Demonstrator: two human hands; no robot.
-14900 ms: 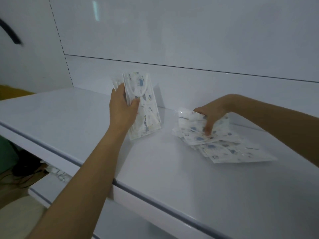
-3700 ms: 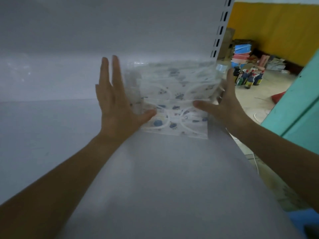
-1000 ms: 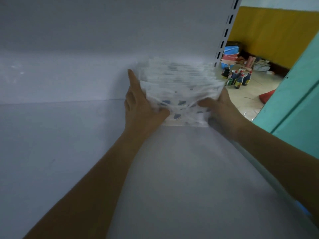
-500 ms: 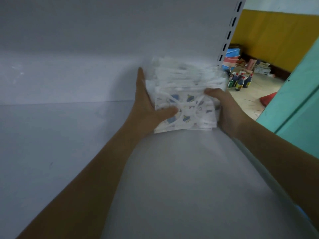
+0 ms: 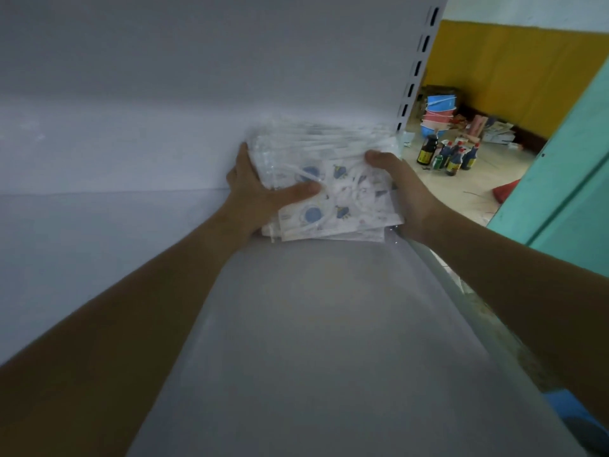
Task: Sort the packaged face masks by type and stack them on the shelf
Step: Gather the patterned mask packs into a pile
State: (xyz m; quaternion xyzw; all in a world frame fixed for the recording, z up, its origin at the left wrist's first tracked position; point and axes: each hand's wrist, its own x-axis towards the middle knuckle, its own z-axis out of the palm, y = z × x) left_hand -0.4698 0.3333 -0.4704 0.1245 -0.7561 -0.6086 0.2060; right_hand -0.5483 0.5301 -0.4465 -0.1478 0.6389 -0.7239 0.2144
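A stack of packaged face masks, white with blue cartoon prints in clear wrappers, sits at the far right corner of the white shelf. My left hand grips the stack's left side, thumb laid across the top pack. My right hand grips the right side, thumb over the upper edge. The stack leans back toward the shelf's rear panel, its top packs blurred.
A slotted shelf upright stands right behind the stack. Past the shelf's right edge, bottles and stacked plastic tubs stand on the floor by a yellow wall. A teal panel rises at right.
Since a second ago the stack has tilted toward me, showing the top pack's print. Both thumbs have shifted onto its top. The stack stays in the same corner.
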